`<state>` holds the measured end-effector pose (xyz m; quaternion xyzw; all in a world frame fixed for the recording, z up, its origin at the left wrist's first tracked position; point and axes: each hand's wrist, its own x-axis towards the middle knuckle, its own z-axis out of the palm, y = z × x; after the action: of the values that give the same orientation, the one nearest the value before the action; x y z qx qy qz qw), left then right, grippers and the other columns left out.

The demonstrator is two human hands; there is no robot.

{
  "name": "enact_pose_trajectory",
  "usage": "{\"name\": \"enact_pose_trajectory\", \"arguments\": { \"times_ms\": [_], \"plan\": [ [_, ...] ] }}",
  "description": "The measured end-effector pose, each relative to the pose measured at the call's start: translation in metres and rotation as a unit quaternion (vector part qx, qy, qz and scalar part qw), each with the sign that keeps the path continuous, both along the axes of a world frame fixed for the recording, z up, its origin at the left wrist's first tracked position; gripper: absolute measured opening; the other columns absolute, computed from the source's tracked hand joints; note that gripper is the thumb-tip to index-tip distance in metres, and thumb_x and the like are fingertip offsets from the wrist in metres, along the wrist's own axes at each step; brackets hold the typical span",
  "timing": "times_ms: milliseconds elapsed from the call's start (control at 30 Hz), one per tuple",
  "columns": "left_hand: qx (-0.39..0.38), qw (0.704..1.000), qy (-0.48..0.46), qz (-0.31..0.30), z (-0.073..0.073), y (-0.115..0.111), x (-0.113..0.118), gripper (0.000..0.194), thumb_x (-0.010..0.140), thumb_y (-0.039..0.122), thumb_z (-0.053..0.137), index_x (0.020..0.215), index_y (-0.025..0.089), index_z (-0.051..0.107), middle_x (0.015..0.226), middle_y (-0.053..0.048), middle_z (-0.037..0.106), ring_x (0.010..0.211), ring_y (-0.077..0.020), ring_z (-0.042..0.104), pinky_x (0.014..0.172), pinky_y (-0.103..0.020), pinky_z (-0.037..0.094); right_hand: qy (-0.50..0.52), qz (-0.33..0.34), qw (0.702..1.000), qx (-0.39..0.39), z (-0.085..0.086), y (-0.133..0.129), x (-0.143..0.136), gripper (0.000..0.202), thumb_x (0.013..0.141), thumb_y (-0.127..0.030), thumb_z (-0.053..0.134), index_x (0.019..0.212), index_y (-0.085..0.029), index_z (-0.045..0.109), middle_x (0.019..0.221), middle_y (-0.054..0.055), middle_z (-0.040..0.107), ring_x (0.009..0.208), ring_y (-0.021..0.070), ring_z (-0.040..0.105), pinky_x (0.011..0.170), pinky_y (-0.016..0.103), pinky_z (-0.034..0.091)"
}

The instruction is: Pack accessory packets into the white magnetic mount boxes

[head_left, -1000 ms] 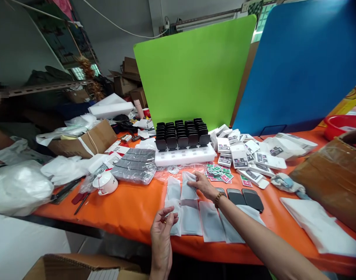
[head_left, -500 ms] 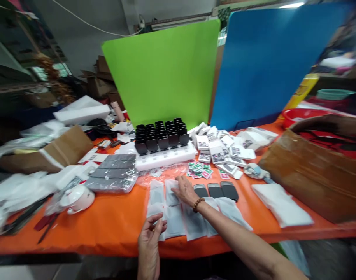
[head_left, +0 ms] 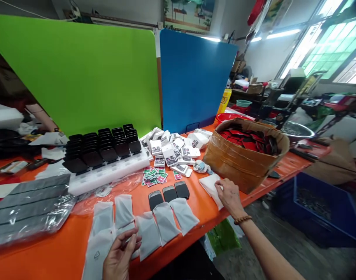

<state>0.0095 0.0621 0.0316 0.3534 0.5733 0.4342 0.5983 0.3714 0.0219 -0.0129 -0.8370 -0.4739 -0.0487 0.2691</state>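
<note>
My right hand (head_left: 230,196), a beaded bracelet on its wrist, rests at the right side of a stack of white frosted bags (head_left: 208,182). Its thumb and forefinger pinch at the stack's surface. My left hand (head_left: 121,252) hovers over the lower ends of the frosted bags near the table edge, fingers loosely bent and apart, nothing visible in them. Several frosted bags lie in a row; one bag (head_left: 148,233) sits beside the left fingertips. Behind the row, three dark rounded flat pieces (head_left: 169,193) lie side by side, partly covered by bags.
Small printed cards (head_left: 154,175) and a heap of white boxes (head_left: 172,149) lie farther back. Black plates stand in a white foam block (head_left: 107,175). A cardboard box (head_left: 233,165) of red and black pieces stands right. Green (head_left: 87,77) and blue (head_left: 192,81) panels rise behind.
The view has swung to the right. My right hand has left the row of frosted bags and reached the stack at the right. My left hand stays near the row.
</note>
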Motion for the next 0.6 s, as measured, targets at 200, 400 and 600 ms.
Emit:
{"name": "enact_pose_trajectory", "arguments": {
  "times_ms": [200, 400, 600],
  "plan": [
    [0.004, 0.999, 0.02, -0.036, 0.004, -0.001, 0.021, 0.051, 0.043, 0.054, 0.085, 0.078, 0.019, 0.073, 0.078, -0.003, 0.071, 0.077, -0.019, 0.066, 0.064, -0.022, 0.053, -0.045, -0.003, 0.995, -0.084, -0.008, -0.007, 0.026, 0.016, 0.08, -0.014, 0.052, 0.083, -0.016, 0.067, 0.089, 0.011, 0.063, 0.085, 0.0252, 0.049, 0.073, 0.035, 0.028],
    [0.009, 0.998, 0.021, -0.054, 0.007, -0.005, 0.03, 0.049, 0.046, 0.054, 0.084, 0.078, 0.019, 0.073, 0.082, -0.002, 0.072, 0.079, -0.0194, 0.067, 0.07, -0.023, 0.055, -0.058, 0.026, 0.993, -0.104, -0.005, 0.006, 0.03, 0.01, 0.074, -0.01, 0.054, 0.071, -0.016, 0.061, 0.083, 0.01, 0.061, 0.083, 0.0238, 0.049, 0.072, 0.034, 0.027],
    [0.016, 0.996, 0.013, -0.082, -0.002, -0.004, 0.036, 0.045, 0.048, 0.051, 0.084, 0.076, 0.019, 0.073, 0.079, -0.002, 0.072, 0.076, -0.0197, 0.067, 0.069, -0.025, 0.056, -0.042, 0.018, 0.998, -0.05, -0.001, -0.004, 0.03, 0.01, 0.077, -0.012, 0.05, 0.071, -0.018, 0.055, 0.079, 0.007, 0.059, 0.078, 0.0211, 0.05, 0.072, 0.031, 0.033]
  ]
}}
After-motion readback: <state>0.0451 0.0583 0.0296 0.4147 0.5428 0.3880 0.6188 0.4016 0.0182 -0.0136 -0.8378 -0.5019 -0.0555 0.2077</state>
